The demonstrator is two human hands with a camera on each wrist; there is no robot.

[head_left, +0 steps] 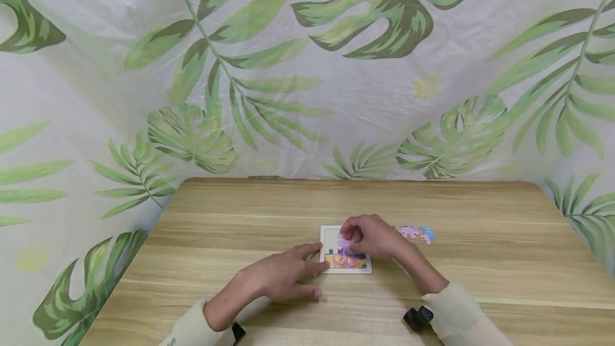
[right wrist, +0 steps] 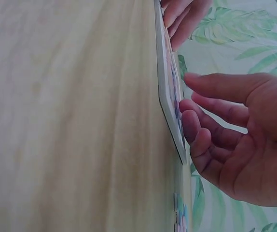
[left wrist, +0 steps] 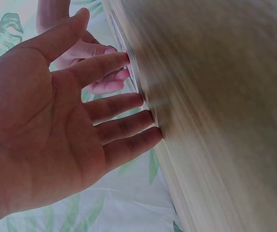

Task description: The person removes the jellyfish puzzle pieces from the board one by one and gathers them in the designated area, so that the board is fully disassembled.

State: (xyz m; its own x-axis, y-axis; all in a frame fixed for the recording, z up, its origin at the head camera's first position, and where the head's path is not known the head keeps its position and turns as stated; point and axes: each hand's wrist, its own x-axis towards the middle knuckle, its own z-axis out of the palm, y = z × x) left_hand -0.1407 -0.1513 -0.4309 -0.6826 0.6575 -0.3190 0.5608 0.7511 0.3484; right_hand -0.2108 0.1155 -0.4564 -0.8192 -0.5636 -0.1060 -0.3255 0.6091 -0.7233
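A jigsaw puzzle in a white-bordered tray lies on the table, with colourful pieces along its lower part and a pale area at its upper left. My left hand rests with fingers spread, its fingertips at the tray's left edge. From the right, my right hand reaches over the tray, its fingers curled and the thumb bent in around a pink-purple puzzle piece. The right wrist view has the right hand's fingertips right at the puzzle's surface. Part of the tray is hidden under that hand.
Several loose puzzle pieces lie to the right of the tray, partly behind the right hand. The wood-grain table ends at a leaf-patterned cloth behind it. Both wrists wear dark devices under beige sleeves.
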